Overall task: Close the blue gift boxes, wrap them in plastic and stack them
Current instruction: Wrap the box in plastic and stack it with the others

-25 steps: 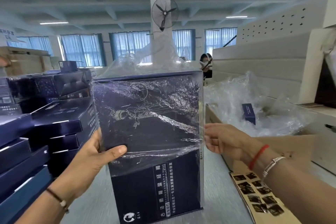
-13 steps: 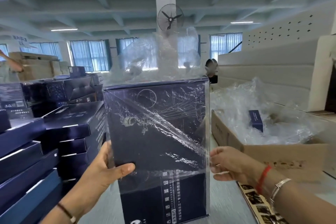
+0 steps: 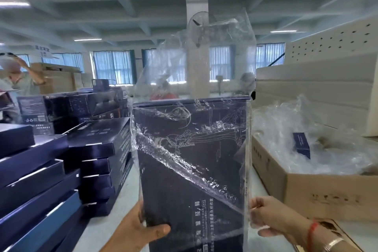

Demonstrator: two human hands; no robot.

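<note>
Surface, pale grey, runs under everything. On its L side: stacks of blue boxes, lids shut, piled several high, more rows behind. R side: open carton full of crumpled plastic, w/ one small blue box poking out; white panels stacked behind it.

Centre: the box, dark blue w/ fine white line art, held upright, inside a clear bag. Bag's open end stands loose and wrinkled above the box top; film lies creased diagonally across the front face.

L hand: grip closed on box's lower L edge, thumb across the front, fingers behind & out of sight. R hand: grip pinching the bag's film at the box's lower R edge, fingers curled; red cord and silver bangle on that wrist. Whether box bottom touches the surface – can't tell, cut off by frame.

Sticker sheet lies on the surface by the R wrist. Far L: a person, arm raised, near brown cartons. Wall fan on the pillar, seen through the bag.
</note>
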